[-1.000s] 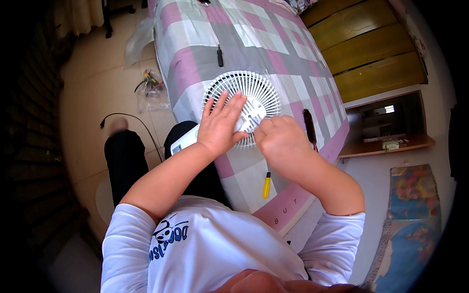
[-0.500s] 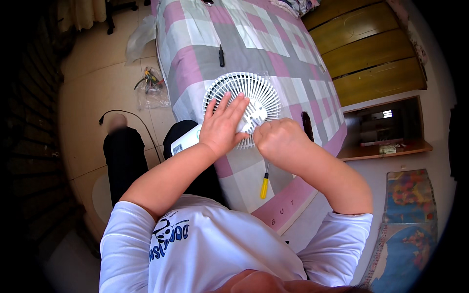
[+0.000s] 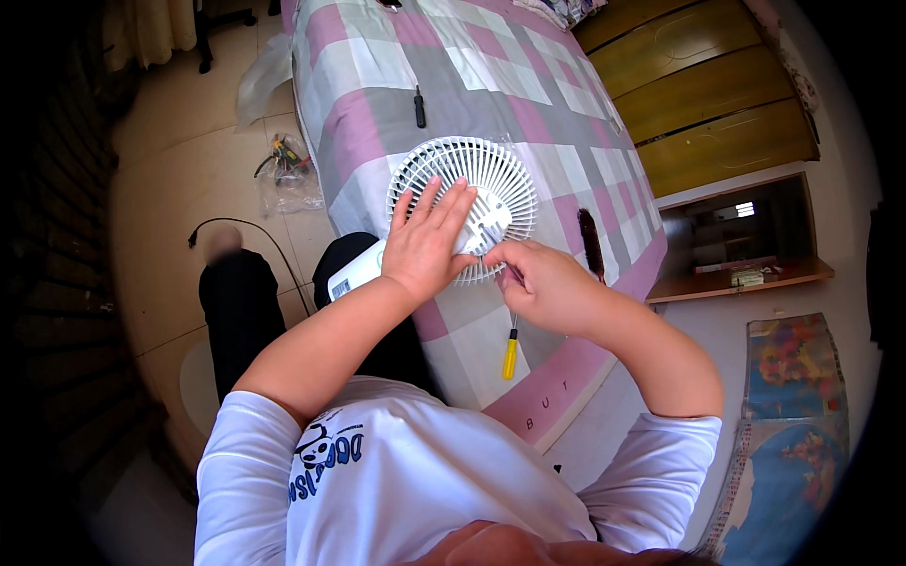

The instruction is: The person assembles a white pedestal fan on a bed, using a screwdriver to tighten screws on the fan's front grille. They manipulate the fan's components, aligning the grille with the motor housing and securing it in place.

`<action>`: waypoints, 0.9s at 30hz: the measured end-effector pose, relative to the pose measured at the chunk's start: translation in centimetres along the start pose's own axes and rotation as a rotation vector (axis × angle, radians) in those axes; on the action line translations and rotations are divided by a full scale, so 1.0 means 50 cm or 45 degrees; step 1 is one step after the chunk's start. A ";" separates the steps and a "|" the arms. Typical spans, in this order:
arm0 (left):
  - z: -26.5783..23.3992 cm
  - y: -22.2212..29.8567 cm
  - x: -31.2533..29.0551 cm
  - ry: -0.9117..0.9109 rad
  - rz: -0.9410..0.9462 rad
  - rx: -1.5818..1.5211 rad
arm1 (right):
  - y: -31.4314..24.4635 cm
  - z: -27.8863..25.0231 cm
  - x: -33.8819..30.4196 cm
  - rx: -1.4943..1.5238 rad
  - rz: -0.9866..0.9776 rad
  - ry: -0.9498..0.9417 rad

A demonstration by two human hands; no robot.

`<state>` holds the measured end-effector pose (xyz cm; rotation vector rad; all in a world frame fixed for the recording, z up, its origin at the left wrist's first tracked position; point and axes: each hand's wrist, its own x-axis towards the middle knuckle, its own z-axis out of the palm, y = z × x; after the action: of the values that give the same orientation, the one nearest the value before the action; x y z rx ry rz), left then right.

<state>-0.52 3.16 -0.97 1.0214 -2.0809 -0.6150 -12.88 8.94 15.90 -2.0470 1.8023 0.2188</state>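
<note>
1. Reference: the fan's centre is the dial; twelve o'clock points to the top of the view.
2. Subject: the white fan (image 3: 495, 179) rests on the checked bedcover (image 3: 557, 123), ribs uppermost, its slotted central plate (image 3: 491, 217) facing me. Its white body (image 3: 354, 271) runs out toward eight o'clock, beside my dark-trousered knee; I cannot tell whether the two touch.
3. My left hand (image 3: 427, 234) comes in from between seven and eight o'clock and lies palm down on the grille. Fingers are extended and slightly parted, thumb spread wide toward the plate — nothing is gripped; the hand simply lies flat.
4. My right hand (image 3: 547, 288) sits at about four o'clock. Its fingers are curled, forefinger and thumb drawn close together by the plate's lower edge. Whether anything small is held between them I cannot tell — the hand hides it.
5. Tools on the cover: a yellow-handled screwdriver (image 3: 510, 360) between five and six o'clock, just below my right hand; a black screwdriver (image 3: 420, 110) at eleven, apart from the grille. A dark, brush-like item (image 3: 590, 241) lies between three and four.
6. Floor: a clear bag (image 3: 291, 193) with tools at its top, between nine and ten; a dark cord (image 3: 269, 238) near nine.
7. Background: brown drawers (image 3: 713, 85) at two o'clock.
</note>
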 end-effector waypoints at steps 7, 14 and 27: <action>-0.005 0.002 0.000 -0.005 -0.006 0.009 | 0.022 -0.005 0.001 -0.837 -0.669 0.411; 0.003 -0.001 0.002 0.037 0.002 0.015 | 0.020 0.051 0.015 -0.206 -0.240 0.557; 0.002 0.001 0.002 0.018 0.010 0.024 | 0.043 -0.004 0.002 -0.270 -0.481 0.301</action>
<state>-0.68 3.15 -0.96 1.0252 -2.0813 -0.5836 -14.98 8.59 15.64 -2.6116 1.5283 0.0609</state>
